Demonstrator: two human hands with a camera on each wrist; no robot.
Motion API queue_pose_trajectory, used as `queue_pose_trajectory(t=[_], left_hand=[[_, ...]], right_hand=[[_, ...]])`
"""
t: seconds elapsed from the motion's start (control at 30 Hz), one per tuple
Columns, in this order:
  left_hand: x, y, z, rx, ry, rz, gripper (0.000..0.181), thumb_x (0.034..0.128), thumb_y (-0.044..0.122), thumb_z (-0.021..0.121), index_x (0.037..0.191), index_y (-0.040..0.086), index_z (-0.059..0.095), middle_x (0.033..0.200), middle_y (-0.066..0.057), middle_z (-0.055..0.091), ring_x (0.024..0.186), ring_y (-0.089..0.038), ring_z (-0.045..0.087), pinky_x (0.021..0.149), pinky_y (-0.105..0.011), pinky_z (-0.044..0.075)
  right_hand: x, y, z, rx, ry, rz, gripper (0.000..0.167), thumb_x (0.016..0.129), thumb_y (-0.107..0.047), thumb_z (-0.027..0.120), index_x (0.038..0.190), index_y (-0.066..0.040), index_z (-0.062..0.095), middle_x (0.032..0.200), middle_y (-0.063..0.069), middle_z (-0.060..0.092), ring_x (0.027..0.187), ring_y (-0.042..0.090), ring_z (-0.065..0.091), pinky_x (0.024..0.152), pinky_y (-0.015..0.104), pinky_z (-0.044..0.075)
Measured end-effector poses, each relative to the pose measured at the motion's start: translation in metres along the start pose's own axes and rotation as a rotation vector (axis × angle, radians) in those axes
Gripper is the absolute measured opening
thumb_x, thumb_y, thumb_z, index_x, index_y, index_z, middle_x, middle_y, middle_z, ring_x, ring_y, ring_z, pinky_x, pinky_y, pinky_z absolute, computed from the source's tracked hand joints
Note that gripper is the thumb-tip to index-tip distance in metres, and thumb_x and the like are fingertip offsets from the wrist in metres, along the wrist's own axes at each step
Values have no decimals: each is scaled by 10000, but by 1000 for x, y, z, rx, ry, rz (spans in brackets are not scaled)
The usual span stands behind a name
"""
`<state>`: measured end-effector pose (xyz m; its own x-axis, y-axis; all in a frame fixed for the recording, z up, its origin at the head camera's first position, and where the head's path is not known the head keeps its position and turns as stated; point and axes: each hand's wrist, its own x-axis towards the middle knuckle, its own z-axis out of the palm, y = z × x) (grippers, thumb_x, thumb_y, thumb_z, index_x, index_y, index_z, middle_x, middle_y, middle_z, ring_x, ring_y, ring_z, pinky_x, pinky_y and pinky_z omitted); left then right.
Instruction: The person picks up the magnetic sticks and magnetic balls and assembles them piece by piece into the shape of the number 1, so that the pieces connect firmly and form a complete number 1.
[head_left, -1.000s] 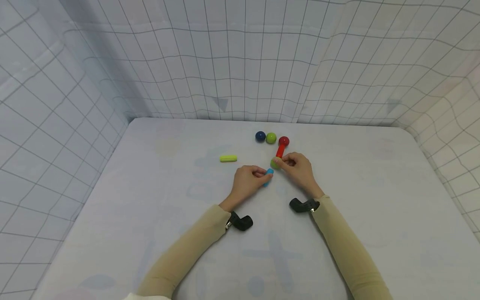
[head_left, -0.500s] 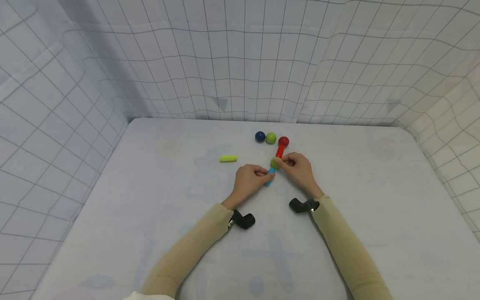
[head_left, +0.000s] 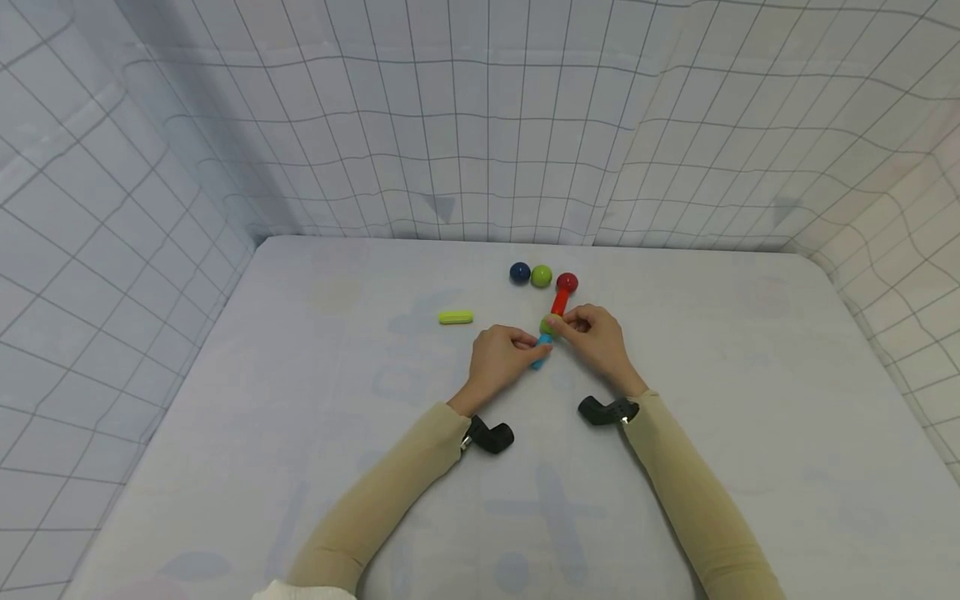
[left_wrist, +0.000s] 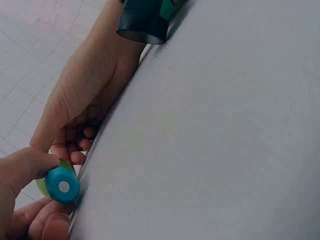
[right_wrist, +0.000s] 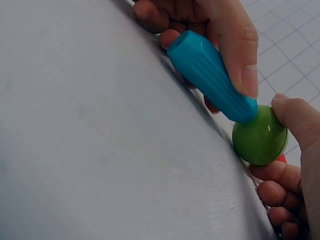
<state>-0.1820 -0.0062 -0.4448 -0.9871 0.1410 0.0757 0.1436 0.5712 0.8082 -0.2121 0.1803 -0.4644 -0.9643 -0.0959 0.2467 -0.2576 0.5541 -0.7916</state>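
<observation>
Between thumb and fingers, my left hand pinches a short blue ridged rod. One end of it meets a green ball, which my right hand holds with thumb and fingertips. In the left wrist view, the near end of the blue rod shows a pale round spot. Beyond the green ball, a red rod runs away from me to a red ball, so these pieces lie roughly in one line. The left fingertips are partly hidden behind the blue rod.
A navy ball and a second green ball sit side by side left of the red ball. A yellow-green rod lies farther left on the white-covered table. Grid-patterned cloth surrounds the back and sides.
My left hand has moved slightly right and away from me, bringing the blue rod from just short of the green ball up against it. The right hand has stayed in place.
</observation>
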Motion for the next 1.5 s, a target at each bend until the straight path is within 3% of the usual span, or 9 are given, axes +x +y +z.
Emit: queue_pose_trajectory(t=[0.67, 1.5], left_hand=[[3, 0, 4, 5, 32, -37, 263, 775, 382, 773, 807, 121, 766, 652, 82, 673, 598, -25, 595, 565, -245, 437], [1, 3, 5, 52, 45, -23, 261, 778, 423, 760, 817, 165, 771, 643, 121, 656, 597, -14, 581, 530, -240, 421]], right_hand=[[1, 0, 0, -17, -2, 0, 320, 842, -384, 721, 848, -65, 715, 735, 35, 577, 705, 184, 483, 655, 321, 370], [0, 0, 0, -25, -9, 38, 324, 843, -413, 710, 836, -89, 708, 751, 32, 587, 745, 180, 486, 677, 320, 371]])
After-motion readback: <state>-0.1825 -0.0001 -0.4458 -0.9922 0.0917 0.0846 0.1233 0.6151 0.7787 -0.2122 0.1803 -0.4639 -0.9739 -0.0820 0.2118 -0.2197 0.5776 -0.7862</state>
